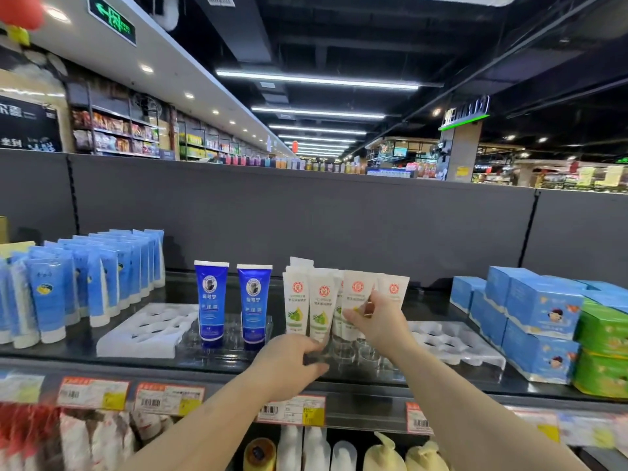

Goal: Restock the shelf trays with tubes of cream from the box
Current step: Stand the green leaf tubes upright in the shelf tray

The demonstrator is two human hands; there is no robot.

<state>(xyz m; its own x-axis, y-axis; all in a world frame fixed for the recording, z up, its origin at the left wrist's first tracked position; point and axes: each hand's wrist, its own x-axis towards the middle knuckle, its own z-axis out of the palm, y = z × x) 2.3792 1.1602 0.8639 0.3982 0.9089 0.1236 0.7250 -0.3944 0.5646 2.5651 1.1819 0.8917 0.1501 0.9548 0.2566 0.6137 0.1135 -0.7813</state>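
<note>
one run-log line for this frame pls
stage: restocking | right hand: grip on white cream tube with green print, over clear plastic tray | left hand: at tray front edge, grip unclear | box: not in view

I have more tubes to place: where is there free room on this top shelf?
Free: the white tray left of the dark blue tubes, and the white tray right of the right hand. Crowded: white tubes mid-shelf, light blue tubes far left, boxes right.

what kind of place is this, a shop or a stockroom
Most likely a supermarket sales floor, not a stockroom. Price labels with barcodes run along the shelf edge, cream tubes stand faced out in rows, and long aisles of stocked shelves stretch away under strip lights.
</note>
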